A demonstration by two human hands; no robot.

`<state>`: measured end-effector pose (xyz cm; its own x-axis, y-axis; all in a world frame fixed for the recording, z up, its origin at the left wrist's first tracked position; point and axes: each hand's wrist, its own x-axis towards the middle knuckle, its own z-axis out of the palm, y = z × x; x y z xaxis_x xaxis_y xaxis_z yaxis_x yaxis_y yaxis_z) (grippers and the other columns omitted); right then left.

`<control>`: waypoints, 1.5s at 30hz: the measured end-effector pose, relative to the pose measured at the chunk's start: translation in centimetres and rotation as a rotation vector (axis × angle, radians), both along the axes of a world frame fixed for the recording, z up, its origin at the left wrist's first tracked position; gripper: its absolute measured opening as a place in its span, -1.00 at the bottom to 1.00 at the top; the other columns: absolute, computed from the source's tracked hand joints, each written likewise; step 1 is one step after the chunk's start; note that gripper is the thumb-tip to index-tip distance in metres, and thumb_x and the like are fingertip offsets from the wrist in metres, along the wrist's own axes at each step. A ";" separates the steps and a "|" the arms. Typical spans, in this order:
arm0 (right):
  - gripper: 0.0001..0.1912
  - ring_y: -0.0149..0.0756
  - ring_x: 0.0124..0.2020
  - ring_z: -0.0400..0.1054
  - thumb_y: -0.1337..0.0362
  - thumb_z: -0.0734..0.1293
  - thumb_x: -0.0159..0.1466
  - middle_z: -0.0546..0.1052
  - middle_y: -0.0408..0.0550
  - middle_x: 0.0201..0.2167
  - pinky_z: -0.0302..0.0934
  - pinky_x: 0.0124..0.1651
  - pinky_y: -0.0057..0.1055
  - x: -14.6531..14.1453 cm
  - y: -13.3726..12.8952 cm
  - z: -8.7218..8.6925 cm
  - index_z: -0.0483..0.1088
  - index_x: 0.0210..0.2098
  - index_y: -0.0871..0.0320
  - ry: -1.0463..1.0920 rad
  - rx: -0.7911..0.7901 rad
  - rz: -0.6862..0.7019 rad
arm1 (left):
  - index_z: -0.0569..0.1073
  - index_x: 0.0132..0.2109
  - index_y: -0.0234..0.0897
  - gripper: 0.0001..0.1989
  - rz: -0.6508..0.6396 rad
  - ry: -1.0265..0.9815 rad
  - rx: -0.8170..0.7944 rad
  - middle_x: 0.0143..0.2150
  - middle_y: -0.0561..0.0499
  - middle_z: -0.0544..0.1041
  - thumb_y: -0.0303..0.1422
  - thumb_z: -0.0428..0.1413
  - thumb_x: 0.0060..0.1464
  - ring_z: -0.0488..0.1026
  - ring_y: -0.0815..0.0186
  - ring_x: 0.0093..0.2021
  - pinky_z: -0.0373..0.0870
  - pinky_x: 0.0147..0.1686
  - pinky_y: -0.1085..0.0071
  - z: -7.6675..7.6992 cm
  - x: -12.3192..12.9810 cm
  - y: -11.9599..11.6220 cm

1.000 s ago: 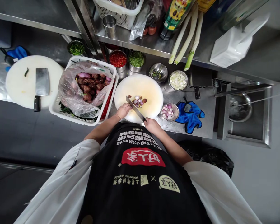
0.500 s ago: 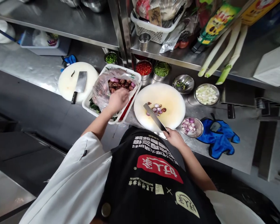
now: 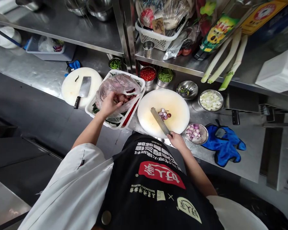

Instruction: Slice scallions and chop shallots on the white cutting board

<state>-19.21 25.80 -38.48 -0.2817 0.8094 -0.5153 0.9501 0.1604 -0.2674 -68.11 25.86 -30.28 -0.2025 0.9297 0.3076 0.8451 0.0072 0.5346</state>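
My right hand (image 3: 176, 140) grips the handle of a knife (image 3: 160, 121), whose blade lies over the round white cutting board (image 3: 146, 99). Several peeled shallots (image 3: 163, 113) are on the board just beyond the blade. Over on the left, my left hand (image 3: 111, 103) is at a clear plastic bag (image 3: 124, 81) of shallots in a white basket (image 3: 143, 81), its fingers curved at the bag's near side. Whether the fingers pinch the plastic is too small to tell. A metal bowl of cut shallots (image 3: 194, 133) stands right of the board.
Left of the basket, a second board (image 3: 68, 88) bears a cleaver (image 3: 85, 87). Bowls of red chilies (image 3: 148, 74), green slices (image 3: 165, 75) and white pieces (image 3: 210, 100) stand behind. A blue cloth item (image 3: 224, 145) lies right. The metal shelf (image 3: 182, 65) overhangs the counter's back.
My left hand has moved left from the shallots to the bag's near side, and the plastic now covers more of them. My right hand still holds the knife; the view has shifted slightly.
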 end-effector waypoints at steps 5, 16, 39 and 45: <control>-0.65 -0.13 -0.05 0.59 0.16 0.21 0.54 0.71 0.12 -0.07 0.22 -0.15 -0.43 -1.3 0.2 0.1 0.57 0.07 0.16 0.034 -0.045 -0.097 | 0.43 0.12 -0.19 -0.68 -0.317 -0.144 -0.008 0.16 -0.10 0.52 -0.35 0.21 0.24 0.54 0.17 0.11 0.55 0.13 0.22 -1.4 8.3 0.4; -0.63 -0.04 0.01 0.58 0.16 0.20 0.56 0.70 0.16 0.00 0.28 -0.03 -0.37 -2.2 -2.1 3.5 0.49 0.20 0.14 -0.064 -0.051 -0.086 | 0.53 -0.10 -0.25 -0.82 -0.509 -0.093 -0.326 0.01 -0.17 0.51 -0.55 0.19 0.15 0.52 0.06 0.05 0.54 0.15 0.14 -15.9 21.2 3.2; -0.63 -0.04 0.04 0.58 0.18 0.15 0.59 0.68 0.21 0.03 0.31 0.00 -0.35 -6.7 -0.1 0.7 0.48 0.16 0.19 -0.061 -0.098 -0.067 | 0.53 -0.01 -0.30 -0.81 -0.428 -0.004 -0.383 0.07 -0.24 0.53 -0.45 0.23 0.22 0.54 0.02 0.09 0.51 0.17 0.15 -16.4 21.4 3.3; -0.67 -0.12 0.02 0.57 0.15 0.20 0.58 0.69 0.14 0.01 0.27 -0.06 -0.41 -2.8 -1.4 0.2 0.52 0.09 0.17 -0.044 -0.114 -0.113 | 0.54 0.09 -0.25 -0.69 -0.439 0.104 -0.507 0.12 -0.25 0.52 -0.36 0.31 0.22 0.53 -0.06 0.12 0.52 0.07 0.14 -14.9 20.5 3.5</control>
<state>-22.00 24.38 -38.33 -0.1676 0.7704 -0.6152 0.9716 0.0231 -0.2357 -47.66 29.35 -45.17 0.2337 0.9533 -0.1911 0.8738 -0.1197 0.4714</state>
